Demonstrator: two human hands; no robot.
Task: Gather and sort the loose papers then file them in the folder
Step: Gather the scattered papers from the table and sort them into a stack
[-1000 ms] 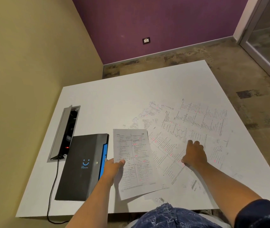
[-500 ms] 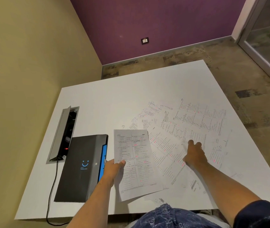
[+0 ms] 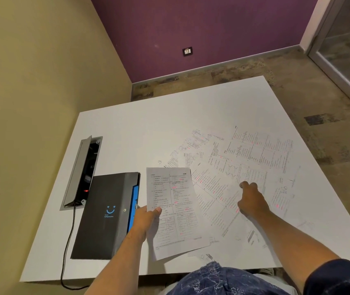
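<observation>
Left hand [image 3: 146, 218] near the front edge of the white tabletop [image 3: 148, 133], grip pinching a printed sheet [image 3: 174, 211] at its left margin, thumb on top, sheet lifted slightly off the surface. Right hand [image 3: 251, 201] resting on the loose papers [image 3: 244, 167] fanned across the right half, fingers bent down onto a page; cannot tell whether that grip pinches it. Dark folder [image 3: 105, 213] with blue spine lying closed toward the front left corner, just left of the held sheet. Open cable box [image 3: 82, 171] along the left edge, black cord [image 3: 68, 241] trailing over the front.
</observation>
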